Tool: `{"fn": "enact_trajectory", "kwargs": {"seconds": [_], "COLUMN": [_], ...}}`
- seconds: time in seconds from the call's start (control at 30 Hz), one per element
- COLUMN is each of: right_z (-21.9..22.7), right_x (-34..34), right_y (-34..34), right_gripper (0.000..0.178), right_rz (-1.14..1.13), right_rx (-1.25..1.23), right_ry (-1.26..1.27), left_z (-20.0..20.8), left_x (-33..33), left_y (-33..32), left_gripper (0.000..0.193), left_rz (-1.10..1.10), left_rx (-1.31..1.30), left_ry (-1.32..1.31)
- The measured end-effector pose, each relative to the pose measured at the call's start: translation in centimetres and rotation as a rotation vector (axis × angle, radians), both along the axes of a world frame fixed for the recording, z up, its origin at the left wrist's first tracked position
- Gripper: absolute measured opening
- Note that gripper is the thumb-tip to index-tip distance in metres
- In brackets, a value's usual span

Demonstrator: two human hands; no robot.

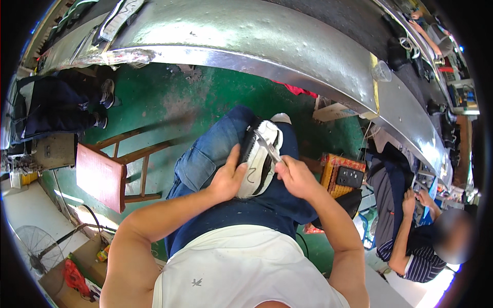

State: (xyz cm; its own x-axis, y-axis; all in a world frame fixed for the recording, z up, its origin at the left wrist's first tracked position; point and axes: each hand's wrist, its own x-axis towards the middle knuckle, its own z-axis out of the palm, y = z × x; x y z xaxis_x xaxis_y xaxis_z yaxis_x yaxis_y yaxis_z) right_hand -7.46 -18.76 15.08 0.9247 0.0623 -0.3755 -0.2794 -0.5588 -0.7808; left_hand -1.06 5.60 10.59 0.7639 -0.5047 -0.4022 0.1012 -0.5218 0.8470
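A white and black shoe (252,177) lies across my lap, its black sole edge turned to the left. My left hand (228,177) is closed on the left side of the shoe, thumb on the white upper and fingers around the sole side. In my right hand (297,177) is a slim silver metal tool (269,148), gripped near its lower end. The tool's far end lies over the white upper near the top of the shoe. Its exact kind I cannot make out.
A metal-edged workbench (246,59) curves across the front. A wooden stool (100,177) stands at left, and a woven-topped stool bearing a black phone (349,177) at right. Other people work at both sides. A fan (37,249) is at lower left.
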Motion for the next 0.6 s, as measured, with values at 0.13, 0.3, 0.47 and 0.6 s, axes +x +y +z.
{"fn": "enact_trajectory", "kwargs": {"seconds": [0.13, 0.3, 0.47, 0.6], "right_z": [0.1, -0.2, -1.5, -3.2], "right_x": [-1.3, -3.5, -6.2, -9.4], "right_y": [1.1, 1.5, 0.0, -1.0], "right_gripper": [0.039, 0.040, 0.043, 0.051], "right_rz": [0.142, 0.067, -0.088, -0.475], "right_rx": [-0.226, -0.140, 0.087, 0.354], "right_ry": [0.147, 0.001, 0.127, 0.077], "left_z": [-0.6, 1.3, 4.2, 6.3], "left_x": [0.0, 0.2, 3.0, 5.7], "left_y": [0.4, 0.3, -1.1, 0.6], "left_gripper": [0.076, 0.096, 0.124, 0.100], "left_rz": [-0.086, -0.198, -0.469, -0.581], "left_rx": [0.023, 0.026, 0.345, 0.058], "left_ry": [0.066, 0.126, 0.270, -0.422]}}
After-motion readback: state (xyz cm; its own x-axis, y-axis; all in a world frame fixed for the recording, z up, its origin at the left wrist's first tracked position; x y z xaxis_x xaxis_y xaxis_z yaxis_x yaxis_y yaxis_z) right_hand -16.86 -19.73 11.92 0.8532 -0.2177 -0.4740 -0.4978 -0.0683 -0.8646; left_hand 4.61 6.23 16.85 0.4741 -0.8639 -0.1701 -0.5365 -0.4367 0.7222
